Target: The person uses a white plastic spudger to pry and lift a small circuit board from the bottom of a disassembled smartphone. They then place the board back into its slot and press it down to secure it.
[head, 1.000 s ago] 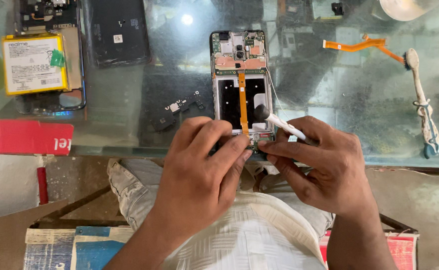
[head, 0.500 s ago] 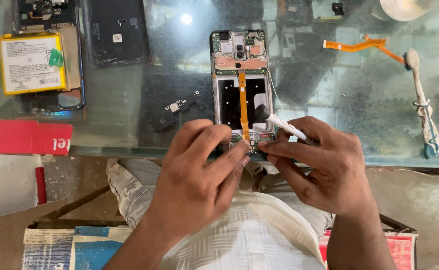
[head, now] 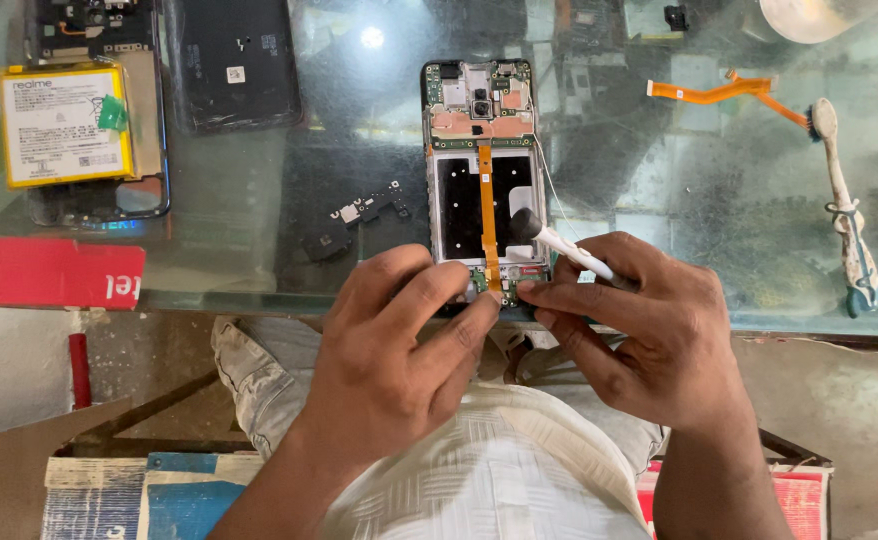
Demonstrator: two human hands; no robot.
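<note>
Both hands pinched at opened phone (head: 483, 180) btm edge, frame centre: left hand (head: 399, 350) steadies, right hand (head: 639, 330) grips brush (head: 559, 243). Keep strokes light nr orange cable (head: 486, 215).

two hands (head: 389, 370), one opened phone (head: 483, 170), one battery (head: 64, 123), one back cover (head: 234, 62), one toothbrush (head: 844, 215)

Opened phone (head: 483, 180), flat on glass, orange ribbon (head: 486, 215)

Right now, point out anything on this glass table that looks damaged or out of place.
The opened phone lies backless, its boards and orange ribbon cable bared; both hands work at its lower end. Loose parts lie scattered: a yellow-edged battery, a black back cover, a small black bracket, a loose orange flex.
</note>
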